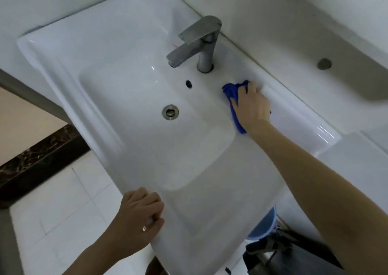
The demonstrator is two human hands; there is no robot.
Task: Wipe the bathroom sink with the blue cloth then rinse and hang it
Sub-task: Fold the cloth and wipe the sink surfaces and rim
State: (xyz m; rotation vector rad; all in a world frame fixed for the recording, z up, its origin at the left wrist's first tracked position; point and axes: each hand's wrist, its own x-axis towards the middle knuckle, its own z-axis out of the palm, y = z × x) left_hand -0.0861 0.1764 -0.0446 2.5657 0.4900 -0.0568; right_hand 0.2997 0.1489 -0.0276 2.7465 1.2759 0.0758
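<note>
White bathroom sink (130, 50) with a grey metal tap (199, 43) is only partly wiped, because the right hand (251, 104) grips the blue cloth (231, 94) beside it, the curled left hand (139, 218) holds the front edge, and rinsing and hanging seem left.

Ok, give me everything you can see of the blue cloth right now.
The bright blue cloth, soft and apparently microfibre, is bunched and crumpled rather than spread flat. It lies on the flat ledge of the white glossy ceramic sink, right of the grey metal faucet, at the basin's edge. The right hand presses down on it, palm covering most; folds poke out beyond the fingers and a strip trails toward the wrist. Whether it is wet cannot be told.
</note>
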